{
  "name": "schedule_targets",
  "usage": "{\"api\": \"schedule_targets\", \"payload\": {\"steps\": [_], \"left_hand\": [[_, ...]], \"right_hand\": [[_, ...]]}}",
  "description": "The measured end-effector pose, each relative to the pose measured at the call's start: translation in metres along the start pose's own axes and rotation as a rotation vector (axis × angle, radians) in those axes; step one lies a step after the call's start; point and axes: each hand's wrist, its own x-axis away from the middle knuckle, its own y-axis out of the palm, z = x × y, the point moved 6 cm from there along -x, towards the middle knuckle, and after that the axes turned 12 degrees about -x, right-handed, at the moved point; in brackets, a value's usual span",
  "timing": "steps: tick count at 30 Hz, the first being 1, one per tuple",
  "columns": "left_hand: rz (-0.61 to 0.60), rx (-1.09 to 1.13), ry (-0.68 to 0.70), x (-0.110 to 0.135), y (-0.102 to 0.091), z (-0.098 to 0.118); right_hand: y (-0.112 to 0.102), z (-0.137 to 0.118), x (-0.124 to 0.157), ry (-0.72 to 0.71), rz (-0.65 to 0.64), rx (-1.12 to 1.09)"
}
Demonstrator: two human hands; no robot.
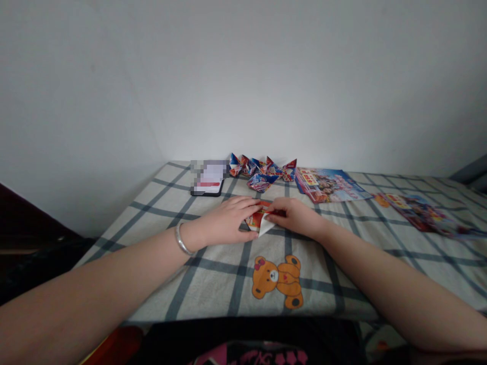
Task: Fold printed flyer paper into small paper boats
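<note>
A small folded piece of printed paper (259, 222), red and white, lies on the checked cloth (213, 284) between my two hands. My left hand (228, 220), with a silver bangle on its wrist, rests on the paper's left side, fingers laid over it and thumb pressing beneath. My right hand (294, 215) pinches the paper's right edge with closed fingers. Beyond the hands sits a cluster of several folded paper shapes (262, 172) in blue and red.
A phone (207, 180) lies at the back left near the wall. A colourful printed leaflet (329, 185) lies back right, and another leaflet (426, 213) further right. A bear picture (277, 281) is printed on the cloth near me. A dark drop borders the cloth's left edge.
</note>
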Motion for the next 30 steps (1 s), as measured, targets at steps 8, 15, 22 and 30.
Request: {"api": "schedule_targets", "payload": {"steps": [8, 15, 22, 30], "left_hand": [[-0.006, 0.024, -0.002, 0.0003, 0.0001, -0.0009], [0.011, 0.018, -0.036, 0.0003, 0.0014, -0.0019], [0.02, -0.009, -0.072, -0.0011, 0.0031, -0.0014], [0.05, 0.168, 0.017, -0.0019, -0.0025, 0.0029]], "right_hand": [[0.0026, -0.003, -0.0028, -0.051, 0.044, 0.061], [0.0014, 0.0009, -0.0047, -0.091, 0.079, 0.152], [0.0006, -0.0011, -0.0071, -0.134, 0.075, 0.222], [0.0007, -0.0041, -0.0065, -0.155, 0.065, 0.296]]}}
